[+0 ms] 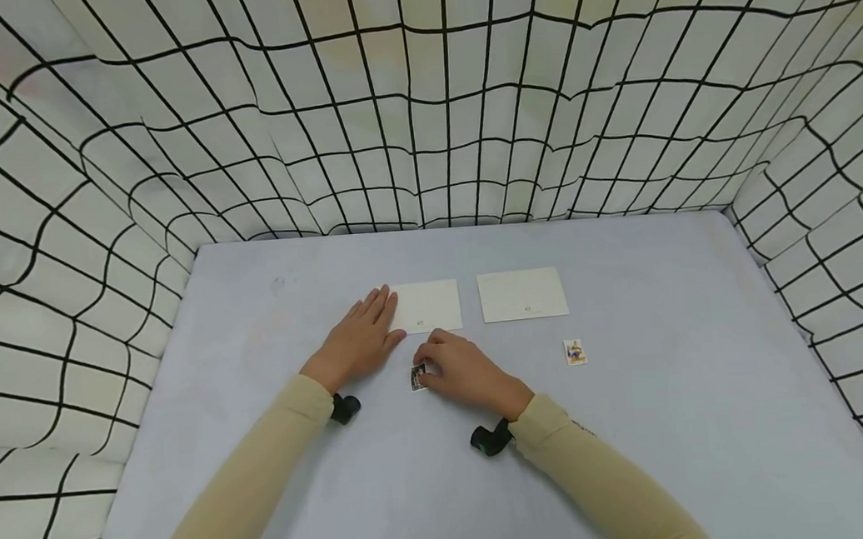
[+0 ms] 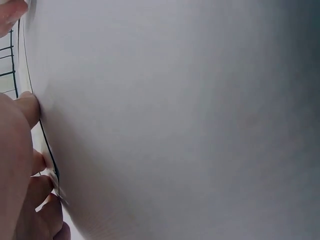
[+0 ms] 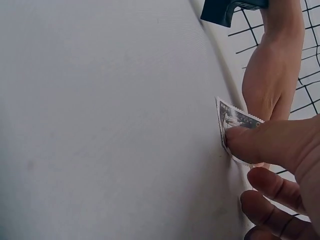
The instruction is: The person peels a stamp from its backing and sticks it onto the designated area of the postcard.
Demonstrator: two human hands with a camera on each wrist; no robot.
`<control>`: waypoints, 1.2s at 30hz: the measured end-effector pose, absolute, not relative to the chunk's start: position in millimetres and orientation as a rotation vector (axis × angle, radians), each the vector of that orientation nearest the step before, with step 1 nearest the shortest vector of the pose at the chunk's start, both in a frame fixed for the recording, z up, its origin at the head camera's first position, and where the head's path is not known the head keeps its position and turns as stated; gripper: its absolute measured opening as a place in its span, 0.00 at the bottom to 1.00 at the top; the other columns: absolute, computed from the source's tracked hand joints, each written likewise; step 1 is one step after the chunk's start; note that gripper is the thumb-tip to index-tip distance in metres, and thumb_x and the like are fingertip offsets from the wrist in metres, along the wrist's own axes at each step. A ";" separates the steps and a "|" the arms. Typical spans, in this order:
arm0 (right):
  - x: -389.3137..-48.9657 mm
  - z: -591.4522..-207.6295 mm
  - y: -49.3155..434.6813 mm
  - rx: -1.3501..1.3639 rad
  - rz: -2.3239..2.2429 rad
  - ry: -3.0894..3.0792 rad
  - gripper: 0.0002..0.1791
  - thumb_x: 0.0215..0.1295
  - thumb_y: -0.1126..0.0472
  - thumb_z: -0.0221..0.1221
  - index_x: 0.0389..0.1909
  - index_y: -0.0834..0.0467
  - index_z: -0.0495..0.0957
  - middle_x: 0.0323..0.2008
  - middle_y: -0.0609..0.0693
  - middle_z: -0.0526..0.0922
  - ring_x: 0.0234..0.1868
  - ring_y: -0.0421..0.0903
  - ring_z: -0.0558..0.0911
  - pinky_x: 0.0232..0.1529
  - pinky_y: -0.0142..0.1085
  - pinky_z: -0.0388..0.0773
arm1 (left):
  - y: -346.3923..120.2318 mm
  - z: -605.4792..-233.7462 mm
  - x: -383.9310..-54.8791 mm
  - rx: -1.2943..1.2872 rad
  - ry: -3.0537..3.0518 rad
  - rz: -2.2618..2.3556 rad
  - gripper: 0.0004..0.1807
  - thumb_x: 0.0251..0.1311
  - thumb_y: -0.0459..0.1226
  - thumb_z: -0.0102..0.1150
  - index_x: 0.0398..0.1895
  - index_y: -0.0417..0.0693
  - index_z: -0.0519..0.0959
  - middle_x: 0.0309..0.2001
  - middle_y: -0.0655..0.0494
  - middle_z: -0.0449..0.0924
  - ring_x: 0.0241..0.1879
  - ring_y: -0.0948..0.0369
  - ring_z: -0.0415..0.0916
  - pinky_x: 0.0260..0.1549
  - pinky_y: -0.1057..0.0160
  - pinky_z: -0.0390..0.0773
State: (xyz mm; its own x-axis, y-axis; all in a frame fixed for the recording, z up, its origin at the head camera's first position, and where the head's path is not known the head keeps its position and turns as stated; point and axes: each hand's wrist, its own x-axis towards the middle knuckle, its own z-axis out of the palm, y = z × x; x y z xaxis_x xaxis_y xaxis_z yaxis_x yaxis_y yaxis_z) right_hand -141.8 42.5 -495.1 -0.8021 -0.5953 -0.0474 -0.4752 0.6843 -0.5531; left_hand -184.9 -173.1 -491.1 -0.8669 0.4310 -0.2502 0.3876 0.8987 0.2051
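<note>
My right hand [image 1: 464, 371] pinches a small dark stamp [image 3: 233, 118] with perforated edges between thumb and fingers, close over the table. In the head view part of this stamp [image 1: 417, 377] shows left of the thumb. My left hand [image 1: 357, 339] lies with straight fingers on the table, its fingertips at the left edge of a white paper rectangle [image 1: 430, 307] with a tiny mark near its lower edge. The left wrist view shows mostly table surface, with the left fingers [image 2: 42, 195] along its left side.
A second white paper rectangle [image 1: 523, 295] lies to the right of the first. Below its right corner is a colourful stamp [image 1: 575, 352]. The pale table [image 1: 697, 418] is bordered at the back and sides by walls with black netting [image 1: 429, 128].
</note>
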 end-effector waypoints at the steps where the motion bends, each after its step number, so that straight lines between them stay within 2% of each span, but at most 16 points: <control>1: -142.3 -494.4 42.7 -0.870 -0.802 2.670 0.10 0.68 0.59 0.68 0.48 0.55 0.86 0.43 0.49 0.82 0.37 0.41 0.76 0.39 0.31 0.74 | -172.9 -490.4 -184.9 0.612 2.777 0.211 0.39 0.81 0.51 0.41 0.83 0.37 0.47 0.85 0.39 0.41 0.85 0.43 0.40 0.83 0.43 0.48; 7: -141.0 -494.3 46.0 -0.907 -0.881 2.650 0.06 0.69 0.63 0.66 0.44 0.55 0.86 0.43 0.49 0.85 0.41 0.43 0.81 0.44 0.34 0.78 | -171.0 -486.9 -183.8 0.614 2.767 0.212 0.39 0.82 0.51 0.41 0.83 0.36 0.47 0.84 0.38 0.42 0.85 0.43 0.41 0.83 0.43 0.49; 15: -141.6 -493.9 50.1 -0.938 -0.936 2.619 0.05 0.70 0.65 0.63 0.38 0.53 0.86 0.38 0.45 0.88 0.39 0.39 0.82 0.44 0.30 0.80 | -170.2 -485.6 -182.4 0.620 2.781 0.183 0.39 0.81 0.51 0.42 0.82 0.35 0.49 0.84 0.37 0.45 0.85 0.43 0.44 0.82 0.43 0.52; 23: -144.6 -492.0 54.5 -0.935 -0.956 2.562 0.03 0.69 0.64 0.65 0.38 0.53 0.86 0.36 0.45 0.89 0.38 0.36 0.83 0.43 0.28 0.80 | -171.0 -485.9 -184.2 0.599 2.773 0.179 0.40 0.81 0.52 0.42 0.83 0.37 0.49 0.84 0.39 0.44 0.85 0.44 0.42 0.83 0.44 0.50; 36: -148.6 -490.2 68.2 -0.877 -1.087 2.540 0.02 0.69 0.62 0.65 0.39 0.53 0.86 0.35 0.43 0.88 0.37 0.35 0.82 0.42 0.27 0.80 | -171.0 -484.2 -185.1 0.628 2.791 0.208 0.40 0.81 0.53 0.43 0.82 0.36 0.50 0.84 0.39 0.47 0.85 0.44 0.43 0.83 0.45 0.49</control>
